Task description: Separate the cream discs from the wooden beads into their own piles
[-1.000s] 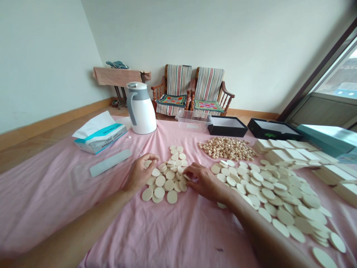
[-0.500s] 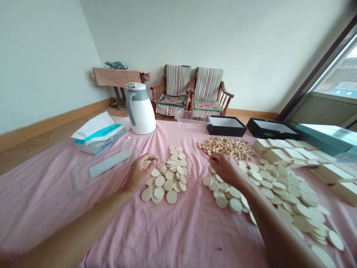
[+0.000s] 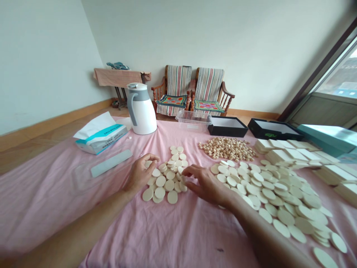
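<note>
Flat round cream discs (image 3: 164, 182) are heaped on a pink cloth (image 3: 83, 219), touched by the left hand (image 3: 138, 175), fingers curled, any pinch unclear, and the right hand (image 3: 205, 185), fingers spread.

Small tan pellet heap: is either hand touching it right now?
No, the left hand and right hand are both at the cream disc pile, well apart from the small tan pellet heap.

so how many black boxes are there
2. One black open-topped box sits at the far edge of the pink cloth, right of a clear plastic tub; the second sits just right of it.
</note>
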Action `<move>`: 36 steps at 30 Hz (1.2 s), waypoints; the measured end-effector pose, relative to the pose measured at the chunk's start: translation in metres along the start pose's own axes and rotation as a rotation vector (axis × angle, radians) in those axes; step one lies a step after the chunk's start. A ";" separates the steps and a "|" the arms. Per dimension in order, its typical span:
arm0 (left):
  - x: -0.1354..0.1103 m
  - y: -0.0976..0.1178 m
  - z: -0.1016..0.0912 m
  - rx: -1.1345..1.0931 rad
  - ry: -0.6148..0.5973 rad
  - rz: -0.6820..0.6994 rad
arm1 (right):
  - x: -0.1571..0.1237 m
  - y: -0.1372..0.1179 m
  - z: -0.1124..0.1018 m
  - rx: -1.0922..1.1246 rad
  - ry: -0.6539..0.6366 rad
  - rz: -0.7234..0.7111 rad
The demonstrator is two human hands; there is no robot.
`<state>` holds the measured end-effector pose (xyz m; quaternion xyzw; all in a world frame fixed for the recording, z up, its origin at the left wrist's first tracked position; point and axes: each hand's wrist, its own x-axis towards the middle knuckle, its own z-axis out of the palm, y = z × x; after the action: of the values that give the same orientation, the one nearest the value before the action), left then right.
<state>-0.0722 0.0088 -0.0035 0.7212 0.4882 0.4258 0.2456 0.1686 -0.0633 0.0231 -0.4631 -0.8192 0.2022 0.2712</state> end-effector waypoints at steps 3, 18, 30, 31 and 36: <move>0.000 0.002 0.000 -0.001 -0.004 0.001 | 0.000 -0.006 0.008 -0.034 0.015 0.023; -0.001 0.003 -0.002 0.002 -0.005 0.000 | -0.001 0.022 -0.024 -0.343 0.250 0.330; -0.001 0.003 0.000 -0.006 -0.005 -0.002 | 0.005 0.027 -0.001 -0.264 0.137 -0.078; -0.001 0.003 0.000 -0.007 -0.007 0.000 | 0.006 0.023 0.006 -0.260 0.074 -0.127; -0.002 0.003 0.000 -0.012 -0.010 0.011 | 0.009 0.013 0.022 -0.289 -0.034 -0.165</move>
<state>-0.0711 0.0062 -0.0021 0.7245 0.4805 0.4264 0.2498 0.1596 -0.0505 0.0008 -0.4249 -0.8796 0.0672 0.2034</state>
